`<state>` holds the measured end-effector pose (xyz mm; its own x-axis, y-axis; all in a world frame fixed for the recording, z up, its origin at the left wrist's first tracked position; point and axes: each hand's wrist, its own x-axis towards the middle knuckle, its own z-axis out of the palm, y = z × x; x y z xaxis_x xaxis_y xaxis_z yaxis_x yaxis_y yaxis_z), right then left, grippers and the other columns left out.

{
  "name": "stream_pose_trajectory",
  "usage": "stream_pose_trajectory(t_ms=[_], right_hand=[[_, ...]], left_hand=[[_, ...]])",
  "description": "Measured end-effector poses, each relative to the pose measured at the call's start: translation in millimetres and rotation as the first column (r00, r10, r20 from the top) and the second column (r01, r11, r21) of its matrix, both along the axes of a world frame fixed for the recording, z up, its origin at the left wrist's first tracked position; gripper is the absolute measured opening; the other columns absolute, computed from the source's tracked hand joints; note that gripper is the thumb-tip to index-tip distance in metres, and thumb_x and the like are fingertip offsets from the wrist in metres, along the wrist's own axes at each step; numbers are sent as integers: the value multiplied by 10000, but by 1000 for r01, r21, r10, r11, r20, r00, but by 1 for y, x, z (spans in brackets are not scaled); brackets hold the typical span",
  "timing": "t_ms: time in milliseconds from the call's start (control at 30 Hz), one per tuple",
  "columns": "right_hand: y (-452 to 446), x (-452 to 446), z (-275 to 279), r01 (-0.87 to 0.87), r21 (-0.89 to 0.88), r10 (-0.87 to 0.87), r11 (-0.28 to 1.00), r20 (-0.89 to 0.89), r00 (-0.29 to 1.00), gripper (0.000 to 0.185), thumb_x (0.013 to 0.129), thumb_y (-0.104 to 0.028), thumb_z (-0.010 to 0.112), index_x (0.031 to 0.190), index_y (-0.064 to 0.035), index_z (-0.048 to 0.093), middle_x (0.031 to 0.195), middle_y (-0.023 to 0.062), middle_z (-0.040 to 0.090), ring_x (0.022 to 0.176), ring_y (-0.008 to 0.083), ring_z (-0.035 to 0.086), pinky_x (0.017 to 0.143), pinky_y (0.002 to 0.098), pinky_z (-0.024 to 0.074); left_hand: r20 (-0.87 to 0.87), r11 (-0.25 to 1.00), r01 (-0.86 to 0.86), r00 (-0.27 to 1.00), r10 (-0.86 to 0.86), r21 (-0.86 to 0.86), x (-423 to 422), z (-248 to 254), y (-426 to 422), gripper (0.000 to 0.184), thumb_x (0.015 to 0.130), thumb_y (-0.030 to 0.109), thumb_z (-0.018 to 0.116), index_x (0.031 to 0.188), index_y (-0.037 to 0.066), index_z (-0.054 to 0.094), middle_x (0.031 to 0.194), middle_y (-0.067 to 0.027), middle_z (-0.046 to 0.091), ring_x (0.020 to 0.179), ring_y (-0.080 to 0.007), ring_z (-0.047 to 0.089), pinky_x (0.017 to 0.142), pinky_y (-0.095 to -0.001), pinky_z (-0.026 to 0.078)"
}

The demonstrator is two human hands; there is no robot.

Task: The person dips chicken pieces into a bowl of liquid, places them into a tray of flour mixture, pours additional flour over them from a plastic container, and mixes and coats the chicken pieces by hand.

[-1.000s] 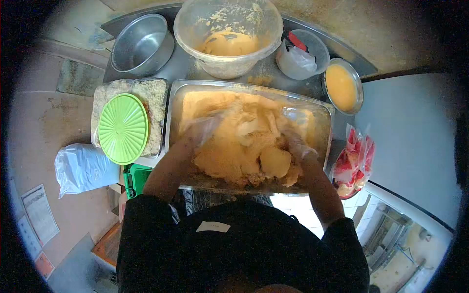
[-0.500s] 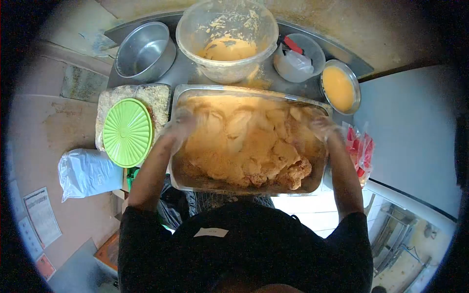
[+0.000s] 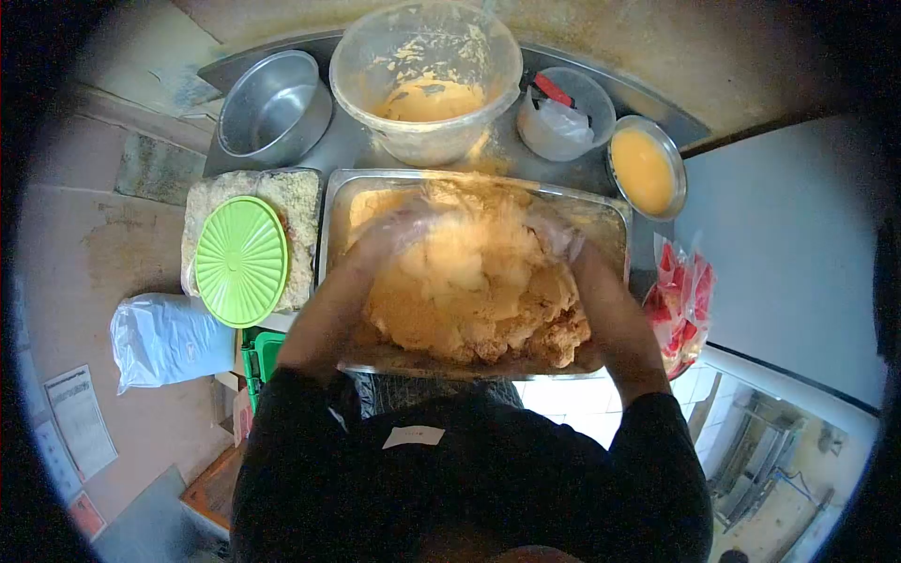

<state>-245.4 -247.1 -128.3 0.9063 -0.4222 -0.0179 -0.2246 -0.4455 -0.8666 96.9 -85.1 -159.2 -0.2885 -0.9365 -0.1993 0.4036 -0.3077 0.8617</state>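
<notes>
A large metal tray (image 3: 330,220) holds a heap of lumpy pieces (image 3: 469,310) coated in orange-tan powder. My left hand (image 3: 413,225), in a clear plastic glove, is inside the tray at the heap's upper left. At the upper right of the heap is my right hand (image 3: 558,236), gloved the same way. Powder and pieces between the two hands are smeared by motion. Fingers on both hands are blurred and partly covered by the powder, so their grip does not show.
Behind the tray stand a metal pot (image 3: 274,108), a powder-dusted plastic tub (image 3: 427,131), a plastic bowl (image 3: 566,117) and a bowl of orange liquid (image 3: 646,174). A green lid (image 3: 241,263) rests on a crumb-filled tray (image 3: 302,225) at left. Red-and-clear bags (image 3: 680,300) sit at right.
Both hands have moved inward from the tray's left and right sides to the upper middle of the heap. Powder there is now stirred up, and the heap is gathered closer together.
</notes>
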Motion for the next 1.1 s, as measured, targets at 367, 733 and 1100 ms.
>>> stream_pose_trajectory(t_ms=[367,733,1100], right_hand=[[139,-91,109,79,-587,-475,806,-562,677,638,913,-83,561,1513,-122,346,1414,194,493,1273,360,508,1108,399,391],[113,-19,48,641,524,-435,561,-472,767,645,949,-469,536,1420,-36,454,1315,175,594,1208,294,576,1001,378,464],[83,-106,33,-125,-448,-254,885,-691,677,553,998,-292,487,1485,-62,362,1376,175,550,1232,292,558,1015,392,452]], left_hand=[[806,969,-106,579,-121,222,7,104,85,534,940,162,524,1446,33,410,1295,-141,571,1150,-239,569,1000,-332,449],[-34,991,-75,996,79,110,-71,56,52,439,1072,210,373,1458,2,385,1358,-151,553,1232,-195,546,1057,-325,446],[502,926,-339,837,217,165,5,48,82,378,1063,228,406,1374,20,462,1248,-126,578,1090,-200,578,951,-335,491]])
